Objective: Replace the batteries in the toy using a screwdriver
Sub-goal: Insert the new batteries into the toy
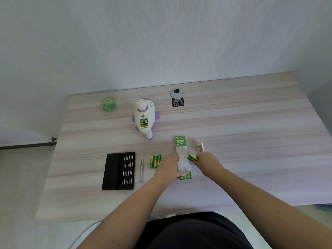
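Observation:
A white and purple toy [144, 117] lies on the wooden table [233, 126] with its battery compartment uncovered and two green batteries inside. A green and white battery pack [181, 150] lies nearer to me. My left hand [169, 164] presses down on the pack's left side. My right hand [206, 160] grips green batteries [192, 157] at the pack's right edge. Several loose batteries [155, 161] lie left of my left hand. A slim metal screwdriver [142, 169] lies beside them. A small white cover piece [200, 146] rests right of the pack.
An open black bit case [119, 171] sits at the left, near the table's front edge. A green cube [108, 103] stands at the far left. A round cable grommet with a black label [177, 98] is at the back. A wall rises behind the table.

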Tool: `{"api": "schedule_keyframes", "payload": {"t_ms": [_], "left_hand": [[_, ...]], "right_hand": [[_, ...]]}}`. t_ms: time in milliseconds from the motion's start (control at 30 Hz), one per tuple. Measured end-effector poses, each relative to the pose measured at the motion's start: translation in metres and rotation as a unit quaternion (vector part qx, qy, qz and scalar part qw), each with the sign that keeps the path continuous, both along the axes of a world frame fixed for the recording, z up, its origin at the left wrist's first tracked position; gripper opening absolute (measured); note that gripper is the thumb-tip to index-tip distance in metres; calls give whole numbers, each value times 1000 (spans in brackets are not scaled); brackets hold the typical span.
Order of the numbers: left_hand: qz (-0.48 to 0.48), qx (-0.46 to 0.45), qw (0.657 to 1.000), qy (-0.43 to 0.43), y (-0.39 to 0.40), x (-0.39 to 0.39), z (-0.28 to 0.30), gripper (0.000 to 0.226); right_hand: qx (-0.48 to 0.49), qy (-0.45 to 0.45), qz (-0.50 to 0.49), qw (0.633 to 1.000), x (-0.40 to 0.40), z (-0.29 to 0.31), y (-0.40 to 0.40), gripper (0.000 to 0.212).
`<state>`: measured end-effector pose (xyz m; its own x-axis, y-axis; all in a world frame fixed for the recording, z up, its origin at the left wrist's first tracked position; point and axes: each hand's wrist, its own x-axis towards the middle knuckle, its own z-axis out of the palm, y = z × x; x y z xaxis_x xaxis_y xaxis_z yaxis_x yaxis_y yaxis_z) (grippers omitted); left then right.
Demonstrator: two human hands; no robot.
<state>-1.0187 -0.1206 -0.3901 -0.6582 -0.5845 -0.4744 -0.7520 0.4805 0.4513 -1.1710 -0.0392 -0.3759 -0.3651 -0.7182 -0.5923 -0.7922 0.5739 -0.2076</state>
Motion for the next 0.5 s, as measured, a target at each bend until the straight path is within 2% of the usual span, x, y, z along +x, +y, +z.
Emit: {"api": "schedule_keyframes", "payload": {"t_ms": [167, 267, 367, 500], "left_hand": [[74, 79, 988, 110, -5, 9, 23, 32], [105, 115, 969, 191, -10, 13, 47, 29], [115, 110, 946, 284, -15, 18, 76, 31], [166, 114, 899, 388, -21, 33, 111, 20]], "right_hand": [[-73, -106, -109, 986, 1, 20, 19, 21], [-184, -197, -169, 948, 15, 45, 23, 14], [-261, -285, -184, 904, 39, 76, 13, 12], [-324, -310, -187, 874, 65, 105, -6, 18]]}}
